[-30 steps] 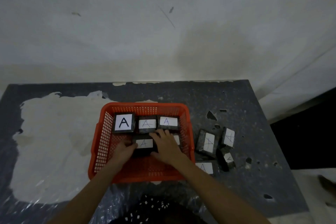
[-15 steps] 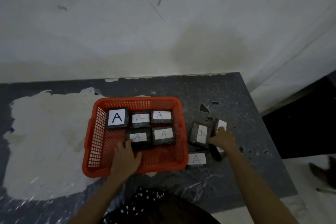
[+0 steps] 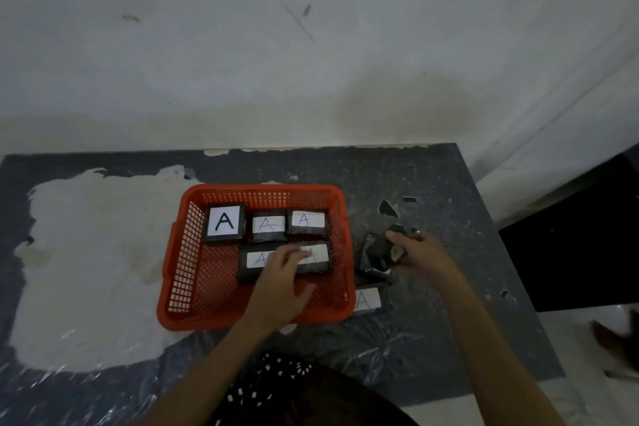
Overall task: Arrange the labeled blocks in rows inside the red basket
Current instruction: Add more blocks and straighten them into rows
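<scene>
The red basket (image 3: pixel 179 273) sits mid-table. Its back row holds three dark blocks with white "A" labels: a large one (image 3: pixel 224 222), a middle one (image 3: pixel 268 225) and a right one (image 3: pixel 307 220). Two more labeled blocks lie side by side in front of them, the left (image 3: pixel 254 261) and the right (image 3: pixel 320 258). My left hand (image 3: pixel 280 282) rests on these two with fingers spread. My right hand (image 3: pixel 420 254), right of the basket, grips a dark block (image 3: pixel 375 251) lifted and tilted. Another labeled block (image 3: pixel 366 301) lies flat by the basket's right front corner.
The dark table (image 3: pixel 432 322) has a large pale worn patch (image 3: pixel 90 263) on its left half and crinkled plastic film near the front edge. A white wall stands behind. A dark object (image 3: pixel 581 245) is off the table's right edge.
My left hand has slid forward onto the two front-row blocks. My right hand left the basket, reached to the loose blocks on the right and closed on one, tilting it up.
</scene>
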A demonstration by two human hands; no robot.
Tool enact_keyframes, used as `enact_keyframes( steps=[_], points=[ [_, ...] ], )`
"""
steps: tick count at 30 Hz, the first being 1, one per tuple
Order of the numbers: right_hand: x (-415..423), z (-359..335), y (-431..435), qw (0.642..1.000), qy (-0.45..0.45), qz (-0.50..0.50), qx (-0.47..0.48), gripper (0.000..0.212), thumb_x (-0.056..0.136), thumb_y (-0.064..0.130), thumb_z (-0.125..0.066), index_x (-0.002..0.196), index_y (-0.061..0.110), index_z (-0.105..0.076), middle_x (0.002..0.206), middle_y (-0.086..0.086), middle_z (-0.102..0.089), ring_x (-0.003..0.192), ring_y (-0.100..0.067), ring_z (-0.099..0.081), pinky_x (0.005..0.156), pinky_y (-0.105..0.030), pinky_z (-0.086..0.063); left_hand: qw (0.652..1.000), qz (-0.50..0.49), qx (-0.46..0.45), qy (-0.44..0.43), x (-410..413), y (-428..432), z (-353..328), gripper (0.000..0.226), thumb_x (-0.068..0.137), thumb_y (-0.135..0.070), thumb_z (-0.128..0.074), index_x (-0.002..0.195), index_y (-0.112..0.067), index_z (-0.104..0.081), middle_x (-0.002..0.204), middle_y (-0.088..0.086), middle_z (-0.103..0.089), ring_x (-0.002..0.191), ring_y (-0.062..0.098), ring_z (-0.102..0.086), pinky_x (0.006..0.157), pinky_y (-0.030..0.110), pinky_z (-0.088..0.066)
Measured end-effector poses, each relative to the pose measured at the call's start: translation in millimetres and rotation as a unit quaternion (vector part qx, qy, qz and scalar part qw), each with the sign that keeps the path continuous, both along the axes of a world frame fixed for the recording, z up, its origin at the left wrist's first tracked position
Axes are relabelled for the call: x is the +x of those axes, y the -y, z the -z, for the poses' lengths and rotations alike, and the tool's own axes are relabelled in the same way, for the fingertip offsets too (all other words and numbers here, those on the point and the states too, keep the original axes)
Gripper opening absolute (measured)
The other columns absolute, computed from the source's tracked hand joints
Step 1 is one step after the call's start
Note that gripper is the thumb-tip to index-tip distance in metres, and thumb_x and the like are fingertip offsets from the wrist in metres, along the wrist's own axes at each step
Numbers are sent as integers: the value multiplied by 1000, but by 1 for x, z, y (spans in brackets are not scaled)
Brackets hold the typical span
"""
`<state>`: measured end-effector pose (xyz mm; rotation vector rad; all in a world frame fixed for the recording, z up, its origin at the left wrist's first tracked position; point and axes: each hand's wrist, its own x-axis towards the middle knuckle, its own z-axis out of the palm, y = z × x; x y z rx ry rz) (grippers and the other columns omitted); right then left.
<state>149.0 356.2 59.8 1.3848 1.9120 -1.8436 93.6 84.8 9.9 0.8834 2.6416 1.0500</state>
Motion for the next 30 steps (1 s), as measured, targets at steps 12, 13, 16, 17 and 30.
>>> enact_keyframes(
  steps=[12, 13, 16, 17, 30],
  points=[
    [-46, 3, 134, 987, -11, -139, -85, 32, 88, 41, -62, 104, 14, -57, 98, -9, -71, 80, -20, -73, 64, -29, -59, 975, -34, -99, -194, -23, 24, -25, 35, 75, -32, -70, 107, -21, -61, 104, -2, -68, 98, 20, -59, 84, 37, -43],
    [-46, 5, 137, 983, -10, -165, -80, 30, 89, 42, -61, 105, 16, -58, 98, -7, -71, 79, -19, -73, 66, -29, -59, 977, -54, -123, -166, -31, 38, -22, 35, 76, -30, -69, 108, -23, -60, 107, -3, -68, 103, 21, -58, 89, 39, -41],
    [-45, 11, 139, 977, -6, -206, -57, 23, 89, 39, -62, 102, 21, -58, 99, -3, -69, 77, -16, -73, 65, -27, -58, 978, -115, -161, -69, -58, 84, -8, 26, 77, -23, -67, 102, -21, -60, 106, 2, -68, 102, 23, -59, 93, 42, -44],
    [-44, 14, 138, 976, -3, -213, -44, 21, 89, 37, -62, 102, 21, -58, 99, -2, -69, 75, -15, -72, 64, -26, -57, 978, -120, -170, -35, -67, 98, -2, 24, 77, -21, -66, 100, -18, -60, 106, 5, -67, 98, 24, -61, 89, 42, -47],
    [-18, 25, 100, 981, -15, -190, 46, 11, 92, 21, -60, 102, 19, -60, 95, -2, -68, 69, -7, -69, 57, -17, -53, 934, -53, -344, -79, -90, 104, 41, 40, 80, -17, -66, 118, -10, -56, 131, 12, -53, 120, 31, -46, 103, 44, -40]
  ],
)
